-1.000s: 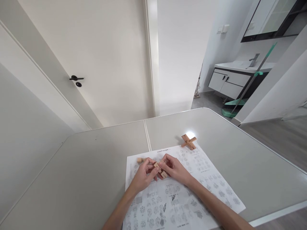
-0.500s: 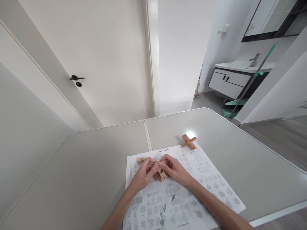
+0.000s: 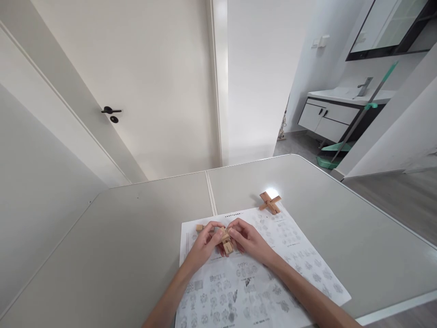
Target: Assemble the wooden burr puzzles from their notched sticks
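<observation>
Between my two hands is a small cluster of light wooden puzzle pieces [image 3: 227,248], held just above a printed sheet [image 3: 252,291]. My left hand [image 3: 204,246] grips its left side, thumb on top and fingers curled round behind. On the other side my right hand [image 3: 251,241] pinches it with thumb and fingers. The fingertips hide part of the cluster, so how the pieces join cannot be made out. Another wooden piece [image 3: 200,227] lies at the sheet's upper left, partly behind my left hand. A darker wooden cross [image 3: 270,203] rests at the sheet's upper right corner.
The sheet lies on a grey table [image 3: 119,255] with a pale seam [image 3: 211,193] across it. Beyond the table stands a door with a black handle [image 3: 111,110]. At right are a washbasin cabinet [image 3: 327,114] and a green-handled broom [image 3: 370,105].
The wooden cluster has turned slightly between my fingers, its lower block shifting a little left. More of its top shows beside my thumbs. The cross and the sheet stay put.
</observation>
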The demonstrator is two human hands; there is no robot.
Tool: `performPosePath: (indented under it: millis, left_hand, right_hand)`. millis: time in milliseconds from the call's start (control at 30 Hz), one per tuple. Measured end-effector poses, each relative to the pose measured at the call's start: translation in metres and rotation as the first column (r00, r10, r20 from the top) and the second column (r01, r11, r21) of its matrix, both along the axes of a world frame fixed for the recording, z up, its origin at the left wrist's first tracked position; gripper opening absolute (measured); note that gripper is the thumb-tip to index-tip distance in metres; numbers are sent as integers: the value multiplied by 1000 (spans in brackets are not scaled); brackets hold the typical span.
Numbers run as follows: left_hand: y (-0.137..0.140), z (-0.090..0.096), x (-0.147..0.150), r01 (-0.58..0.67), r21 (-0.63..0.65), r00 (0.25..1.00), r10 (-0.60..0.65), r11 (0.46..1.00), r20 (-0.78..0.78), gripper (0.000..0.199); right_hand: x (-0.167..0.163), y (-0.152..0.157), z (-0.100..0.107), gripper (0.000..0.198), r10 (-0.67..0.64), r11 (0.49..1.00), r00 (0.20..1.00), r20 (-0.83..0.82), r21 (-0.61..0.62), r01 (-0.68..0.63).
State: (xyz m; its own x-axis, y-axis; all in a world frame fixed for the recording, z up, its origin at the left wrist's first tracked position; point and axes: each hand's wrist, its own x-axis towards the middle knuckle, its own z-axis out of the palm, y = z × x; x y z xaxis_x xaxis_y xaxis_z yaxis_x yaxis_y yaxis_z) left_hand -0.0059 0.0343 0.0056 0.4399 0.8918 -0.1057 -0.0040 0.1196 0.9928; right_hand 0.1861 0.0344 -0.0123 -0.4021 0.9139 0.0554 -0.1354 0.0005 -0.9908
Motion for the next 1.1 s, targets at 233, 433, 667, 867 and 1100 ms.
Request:
performPosePath:
  millis: [233, 433, 667, 867, 1100]
  left_hand:
    - [-1, -4, -3, 53, 17, 998, -54, 998, 42, 58]
    - [0, -3, -7, -7, -17, 994, 8, 1000, 109, 51]
    - [2, -3, -9, -17, -11, 992, 18, 1000, 123, 50]
    - [-1, -11, -8, -16, -6, 997, 16, 1000, 74, 54]
    - [-2, -4, -1, -81, 42, 996, 80, 996, 42, 42]
  right_hand:
    - [2, 2, 0, 44, -63, 997, 997, -38, -35, 62]
    - [4, 3, 3, 43, -54, 998, 998, -37, -34, 52]
    - [5, 2, 7, 42, -45, 999, 999, -17, -17, 44]
    - [5, 2, 6, 39, -74, 997, 997, 26, 22, 73]
    - [4, 2, -3, 34, -127, 984, 984, 121, 138, 111]
